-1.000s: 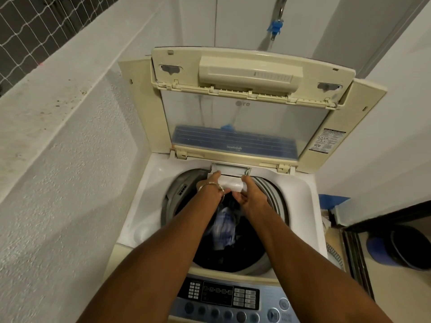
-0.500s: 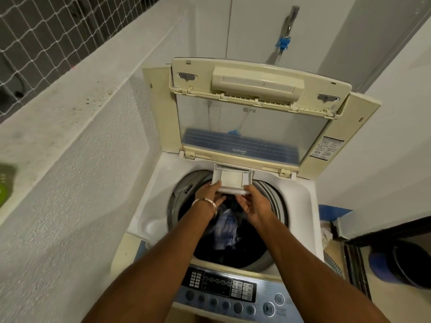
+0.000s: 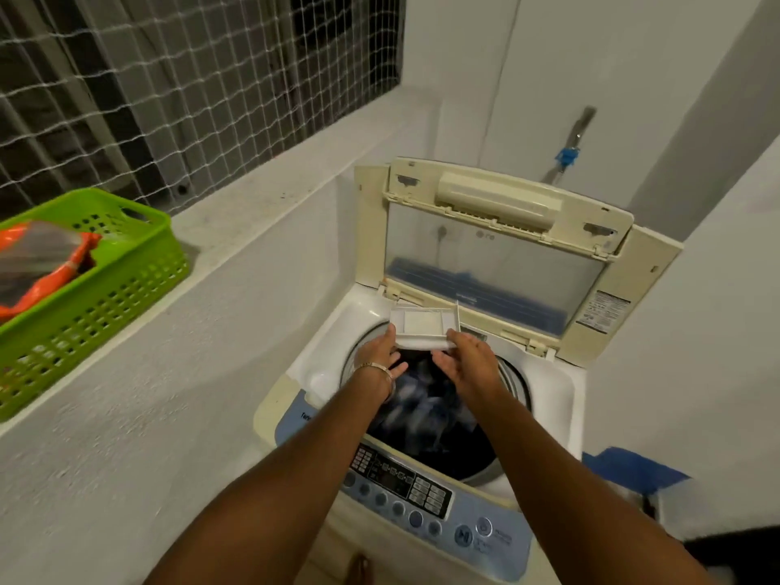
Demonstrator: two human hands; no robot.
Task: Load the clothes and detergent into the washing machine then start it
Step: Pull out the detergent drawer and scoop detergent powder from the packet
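Clothes (image 3: 426, 409), dark crumpled fabric, already in the round drum of the washing machine (image 3: 561, 399); detergent and start left. Left hand (image 3: 377, 356) and right hand (image 3: 468, 361) grip the white plastic detergent drawer (image 3: 424, 327), pulled out at the drum's back edge. Green perforated basket (image 3: 97, 280) on the ledge holds an orange pouch (image 3: 38, 263).

A white plastered ledge (image 3: 236, 230) runs along the wall to the left of the washing machine (image 3: 320, 373), below a netted window grille. A green perforated basket (image 3: 105, 280) stands on it at the left, holding an orange packet (image 3: 46, 280). Dark specks dot the ledge's top.
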